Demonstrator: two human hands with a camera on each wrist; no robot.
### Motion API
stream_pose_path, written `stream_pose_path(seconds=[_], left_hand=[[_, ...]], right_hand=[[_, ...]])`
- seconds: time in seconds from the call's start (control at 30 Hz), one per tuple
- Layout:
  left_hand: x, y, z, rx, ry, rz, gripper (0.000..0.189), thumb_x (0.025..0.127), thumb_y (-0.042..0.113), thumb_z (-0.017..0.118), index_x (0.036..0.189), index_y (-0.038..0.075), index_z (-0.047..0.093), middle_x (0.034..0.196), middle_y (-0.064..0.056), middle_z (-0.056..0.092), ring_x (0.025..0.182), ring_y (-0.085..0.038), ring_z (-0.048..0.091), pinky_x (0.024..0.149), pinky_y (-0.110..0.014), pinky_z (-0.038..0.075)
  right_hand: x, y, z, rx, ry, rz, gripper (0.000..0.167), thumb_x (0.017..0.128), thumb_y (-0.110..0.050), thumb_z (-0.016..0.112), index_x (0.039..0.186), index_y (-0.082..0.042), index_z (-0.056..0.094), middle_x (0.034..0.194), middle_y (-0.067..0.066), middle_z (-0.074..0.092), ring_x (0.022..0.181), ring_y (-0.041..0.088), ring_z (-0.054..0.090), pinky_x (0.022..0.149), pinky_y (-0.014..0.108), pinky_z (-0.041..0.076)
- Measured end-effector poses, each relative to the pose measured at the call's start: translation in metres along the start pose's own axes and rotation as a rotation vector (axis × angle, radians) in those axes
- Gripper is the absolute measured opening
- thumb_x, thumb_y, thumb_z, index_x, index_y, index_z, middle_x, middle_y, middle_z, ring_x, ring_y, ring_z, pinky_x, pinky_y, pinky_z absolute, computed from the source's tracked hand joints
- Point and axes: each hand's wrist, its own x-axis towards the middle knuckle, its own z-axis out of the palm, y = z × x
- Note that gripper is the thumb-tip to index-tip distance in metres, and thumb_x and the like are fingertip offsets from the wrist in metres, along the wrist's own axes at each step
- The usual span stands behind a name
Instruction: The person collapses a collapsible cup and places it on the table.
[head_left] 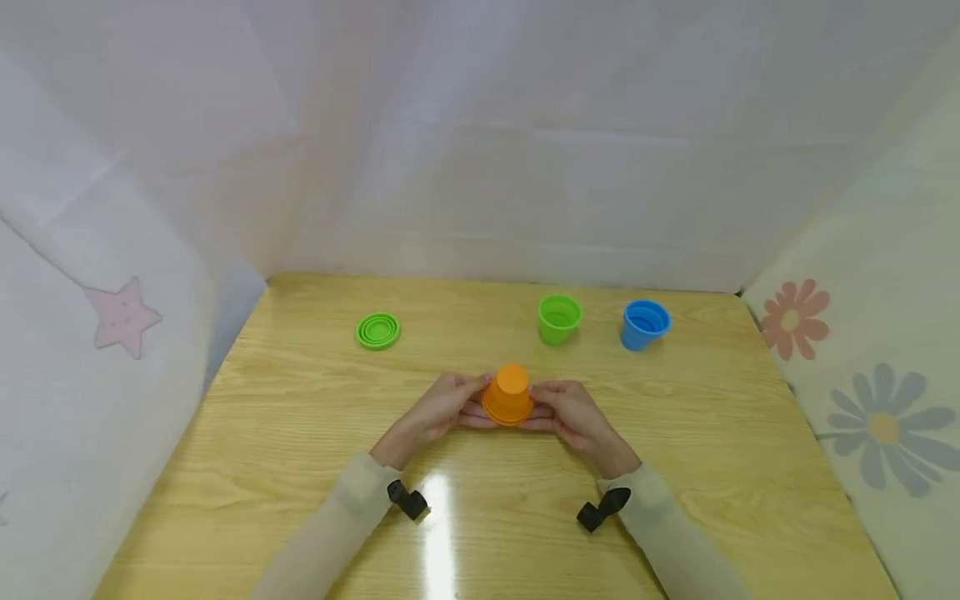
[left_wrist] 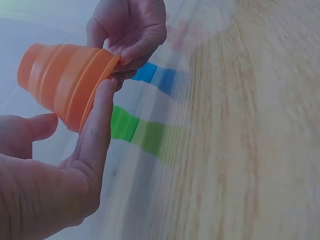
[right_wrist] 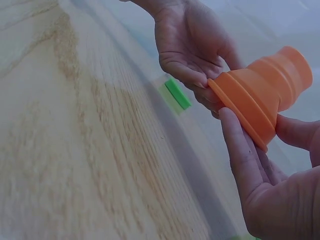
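Cup (head_left: pixel 511 383), orange and ridged, is held bottom-up between the left hand (head_left: pixel 444 406) and the right hand (head_left: pixel 576 411), each pinching near its rim between thumb and fingers; its inside is hidden throughout. The head view hides some fingertips under it; the wrist views show them against the rim. Beyond the right hand stand a green cup (head_left: pixel 558 325) and, farther right, a blue cup (head_left: pixel 642 330), both partly covered by the hands in the left wrist view. Beyond the left hand lies a flat green disc (head_left: pixel 378 331), its rings visible only from the head.
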Motion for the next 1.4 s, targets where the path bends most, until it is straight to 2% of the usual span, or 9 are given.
stream_pose_path(seconds=[0.4,0.8,0.9,1.13,1.4], left_hand=[[-0.007,0.004,-0.008,0.011,0.011,-0.019,0.049,0.112,0.034,0.053,0.131,-0.008,0.067,0.101,-0.016,0.081,0.084,-0.021,0.081,0.089,-0.045,0.067],[-0.005,0.001,-0.010,0.014,0.001,-0.036,0.055,0.110,0.041,0.054,0.129,-0.008,0.069,0.100,-0.016,0.081,0.084,-0.022,0.081,0.086,-0.044,0.068],[-0.004,0.004,-0.011,0.018,-0.008,-0.018,0.055,0.111,0.041,0.054,0.131,-0.008,0.068,0.102,-0.018,0.081,0.085,-0.023,0.081,0.087,-0.045,0.068],[-0.005,0.009,-0.008,0.026,-0.020,-0.025,0.052,0.111,0.039,0.054,0.131,-0.007,0.068,0.100,-0.016,0.081,0.084,-0.022,0.081,0.088,-0.046,0.067],[-0.006,0.008,-0.006,0.011,-0.055,-0.025,0.053,0.113,0.037,0.050,0.134,-0.009,0.065,0.101,-0.017,0.081,0.087,-0.022,0.081,0.092,-0.048,0.065]], right_hand=[[0.005,-0.002,0.012,-0.049,0.031,-0.003,0.039,0.108,-0.007,0.053,0.138,0.018,0.055,0.115,0.015,0.077,0.092,0.021,0.080,0.088,0.042,0.068],[0.006,-0.002,0.013,-0.105,0.040,-0.010,0.038,0.107,-0.006,0.053,0.135,0.019,0.057,0.115,0.018,0.075,0.090,0.021,0.080,0.085,0.040,0.068],[0.006,-0.006,0.013,-0.120,0.044,-0.022,0.038,0.107,-0.006,0.054,0.136,0.018,0.058,0.117,0.019,0.075,0.089,0.021,0.080,0.085,0.039,0.068],[0.005,-0.010,0.012,-0.130,0.046,-0.030,0.035,0.106,-0.002,0.054,0.133,0.019,0.059,0.111,0.013,0.076,0.086,0.020,0.080,0.084,0.040,0.068],[0.001,-0.008,0.010,-0.111,0.040,-0.026,0.035,0.105,-0.002,0.054,0.132,0.020,0.059,0.107,0.011,0.076,0.085,0.019,0.080,0.084,0.039,0.068]])
